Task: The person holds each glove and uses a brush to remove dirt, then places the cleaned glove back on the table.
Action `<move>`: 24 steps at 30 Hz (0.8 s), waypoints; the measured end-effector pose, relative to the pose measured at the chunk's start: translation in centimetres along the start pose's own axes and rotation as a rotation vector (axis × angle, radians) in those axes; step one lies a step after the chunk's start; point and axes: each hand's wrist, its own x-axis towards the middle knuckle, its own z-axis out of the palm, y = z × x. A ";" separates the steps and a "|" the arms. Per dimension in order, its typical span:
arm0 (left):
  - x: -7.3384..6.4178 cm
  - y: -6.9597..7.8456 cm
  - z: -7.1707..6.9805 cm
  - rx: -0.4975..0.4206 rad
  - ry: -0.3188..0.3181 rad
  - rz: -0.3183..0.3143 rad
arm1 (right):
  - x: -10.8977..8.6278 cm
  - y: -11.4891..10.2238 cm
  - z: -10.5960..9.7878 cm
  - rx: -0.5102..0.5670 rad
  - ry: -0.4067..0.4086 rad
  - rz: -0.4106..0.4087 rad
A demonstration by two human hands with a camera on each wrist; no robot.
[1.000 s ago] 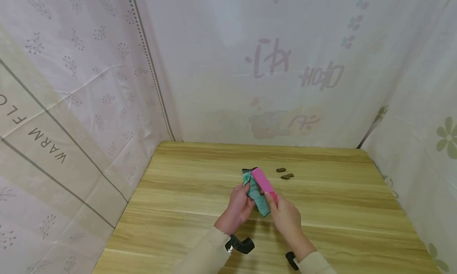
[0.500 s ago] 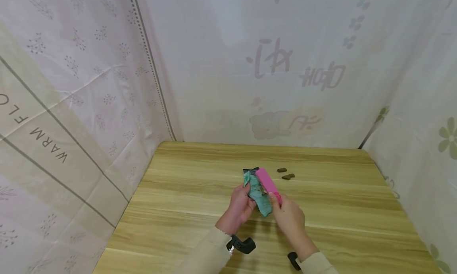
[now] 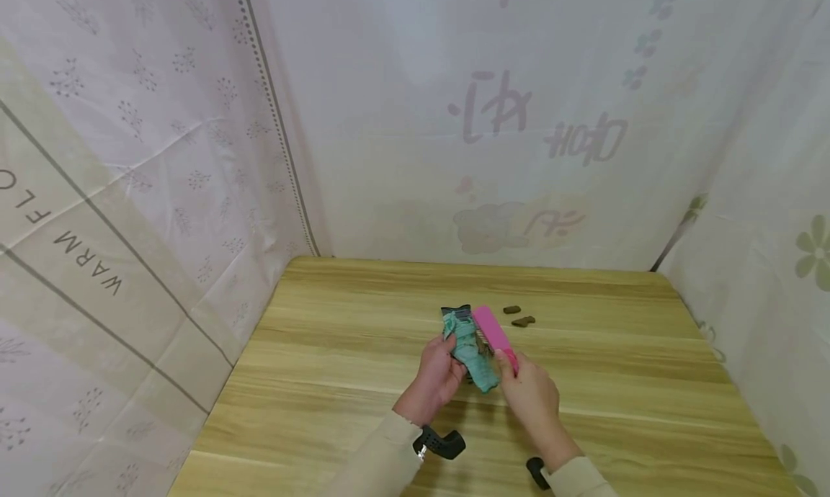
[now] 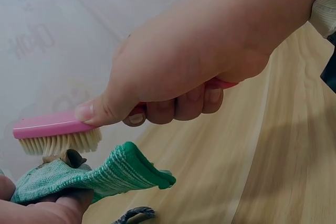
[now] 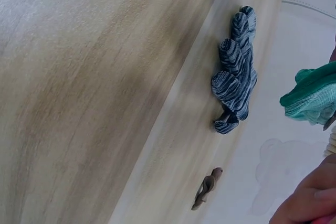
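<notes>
My left hand (image 3: 437, 374) holds a green knit glove (image 3: 472, 353) above the table, its thumb on top of the fabric. In my right hand (image 3: 530, 392) is a pink brush (image 3: 493, 329), gripped by its handle. The left wrist view shows pale bristles (image 4: 58, 142) at a curled brown piece (image 4: 72, 158) on the glove's upper side; whether they press on it I cannot tell. A dark blue-and-white knit glove (image 5: 233, 72) lies on the table behind, partly hidden by the green one in the head view.
Two small brown pieces, a short one (image 3: 511, 310) and a curved one (image 3: 523, 322), lie on the wooden table (image 3: 350, 324) to the right of the gloves. Patterned curtains (image 3: 389, 158) hang behind and at both sides of the table.
The brush has slid right across the green glove to its right edge, uncovering more of the fabric and the brown piece. My left hand has hardly moved.
</notes>
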 end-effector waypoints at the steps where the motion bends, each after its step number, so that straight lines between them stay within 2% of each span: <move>1: 0.0 0.0 0.0 0.001 0.001 0.000 | 0.0 0.0 0.0 0.003 -0.007 0.004; 8: 0.5 -0.3 -0.4 0.023 -0.001 -0.012 | 0.3 0.1 0.0 0.025 -0.024 0.015; 15: 1.6 -1.5 -0.7 0.033 0.026 -0.021 | 0.5 -0.5 -0.3 0.054 -0.014 -0.001; 24: 2.2 -2.1 0.1 0.032 0.010 -0.007 | 0.1 -0.7 0.2 0.049 -0.023 -0.016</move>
